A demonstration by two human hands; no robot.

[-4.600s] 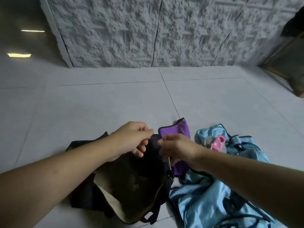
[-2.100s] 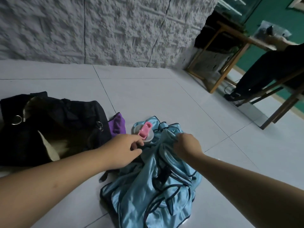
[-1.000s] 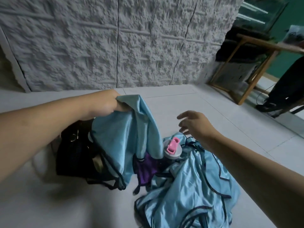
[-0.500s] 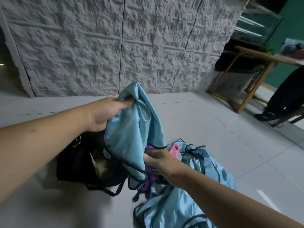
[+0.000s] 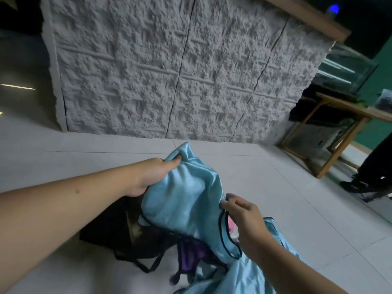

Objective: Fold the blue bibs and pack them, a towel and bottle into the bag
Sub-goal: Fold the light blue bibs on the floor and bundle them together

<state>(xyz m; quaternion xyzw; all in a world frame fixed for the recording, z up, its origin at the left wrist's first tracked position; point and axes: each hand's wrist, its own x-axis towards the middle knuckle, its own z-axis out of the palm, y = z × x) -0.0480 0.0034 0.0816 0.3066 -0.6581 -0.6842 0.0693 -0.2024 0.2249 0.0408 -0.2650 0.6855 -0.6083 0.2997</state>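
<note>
A blue bib [image 5: 182, 196] hangs lifted above the floor between my hands. My left hand [image 5: 151, 176] clutches its top corner in a fist; my right hand [image 5: 244, 217] pinches its dark-trimmed side edge. Beneath it lie the black bag [image 5: 118, 232], a purple towel [image 5: 191, 254], more blue bibs [image 5: 250, 274] and a pink bottle cap [image 5: 231, 227], barely visible.

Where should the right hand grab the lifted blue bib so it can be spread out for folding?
Take the blue bib at its dark-trimmed right edge, about level with the left hand, which grips the top corner. Come in from the right side, where the right hand already pinches that trim. The cloth hangs bunched from one corner, so a second hold across from it would probably pull it flat.
</note>
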